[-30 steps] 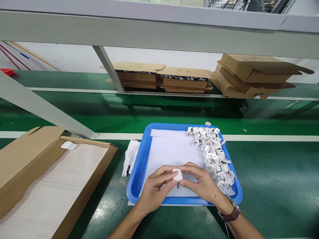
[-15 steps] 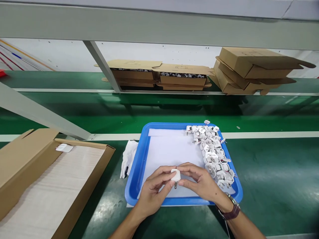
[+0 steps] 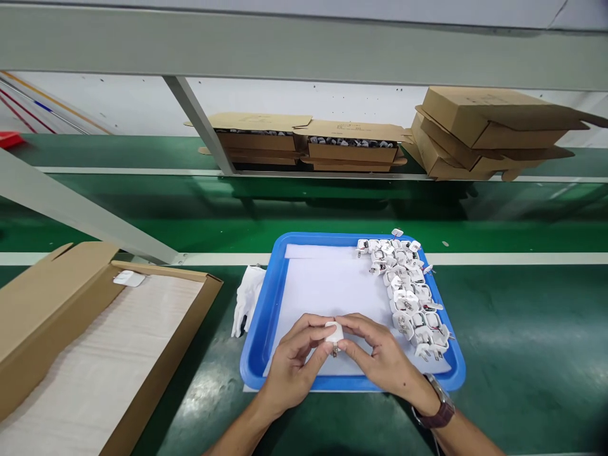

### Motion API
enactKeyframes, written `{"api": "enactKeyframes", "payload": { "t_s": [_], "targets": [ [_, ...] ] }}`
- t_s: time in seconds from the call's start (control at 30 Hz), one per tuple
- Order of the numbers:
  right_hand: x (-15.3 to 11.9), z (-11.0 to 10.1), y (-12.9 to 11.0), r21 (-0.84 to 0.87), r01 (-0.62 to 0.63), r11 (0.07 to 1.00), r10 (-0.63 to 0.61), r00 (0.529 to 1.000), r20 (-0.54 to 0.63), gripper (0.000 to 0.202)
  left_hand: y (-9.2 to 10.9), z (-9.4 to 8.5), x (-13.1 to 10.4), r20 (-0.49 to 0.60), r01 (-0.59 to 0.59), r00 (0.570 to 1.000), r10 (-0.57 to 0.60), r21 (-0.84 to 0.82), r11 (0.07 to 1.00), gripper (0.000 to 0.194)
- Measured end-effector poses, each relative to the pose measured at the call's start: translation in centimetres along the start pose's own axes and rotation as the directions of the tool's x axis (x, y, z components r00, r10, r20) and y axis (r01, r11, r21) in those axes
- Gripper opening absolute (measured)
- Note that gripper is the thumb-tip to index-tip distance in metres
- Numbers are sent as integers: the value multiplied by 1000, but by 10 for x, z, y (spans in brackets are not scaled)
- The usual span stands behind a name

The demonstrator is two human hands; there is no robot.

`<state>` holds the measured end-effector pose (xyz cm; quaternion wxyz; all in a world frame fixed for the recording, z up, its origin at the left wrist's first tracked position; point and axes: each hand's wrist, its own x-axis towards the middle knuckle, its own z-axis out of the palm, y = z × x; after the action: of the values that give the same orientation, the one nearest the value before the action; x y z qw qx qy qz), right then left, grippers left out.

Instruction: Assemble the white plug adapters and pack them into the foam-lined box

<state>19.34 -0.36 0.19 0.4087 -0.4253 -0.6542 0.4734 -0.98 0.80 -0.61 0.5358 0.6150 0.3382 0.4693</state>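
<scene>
Green tabletop (image 3: 517, 329) bears a blue tray (image 3: 346, 383), plugs (image 3: 412, 294) heaped at its right; over its near part, the left hand (image 3: 295, 362) and right hand (image 3: 388, 356) pinch one white plug (image 3: 335, 333), fingers closed around it.

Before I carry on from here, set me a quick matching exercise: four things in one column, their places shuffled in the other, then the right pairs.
Things:
1. White glove
2. Wristwatch
3. Single white plug
4. Group of white plugs

Places:
A. Crowded along the right side of the blue tray
B. Held between the fingers of the left hand and the right hand
C. Beside the tray's left edge
D. Strapped at the right wrist

Pairs: 1-C, 2-D, 3-B, 4-A
</scene>
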Motion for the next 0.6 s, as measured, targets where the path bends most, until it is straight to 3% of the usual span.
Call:
{"api": "enactKeyframes", "payload": {
  "t_s": [0.3,0.47,0.53,0.6],
  "targets": [
    [-1,-2,-6,114,-56,992,50,997,50,45,-6,-7,7,18,95,995,-94,-40,995,24],
    [-3,0,2,114,-133,985,130,991,32,45,-10,-11,8,78,230,972,-221,-145,962,38],
    [-8,3,7,89,-157,984,155,988,21,45,-9,-7,7,92,217,975,-202,-210,953,45],
    [-13,5,12,26,-200,980,200,980,-13,48,-9,0,7,38,140,990,-135,-204,969,43]
  ]
}}
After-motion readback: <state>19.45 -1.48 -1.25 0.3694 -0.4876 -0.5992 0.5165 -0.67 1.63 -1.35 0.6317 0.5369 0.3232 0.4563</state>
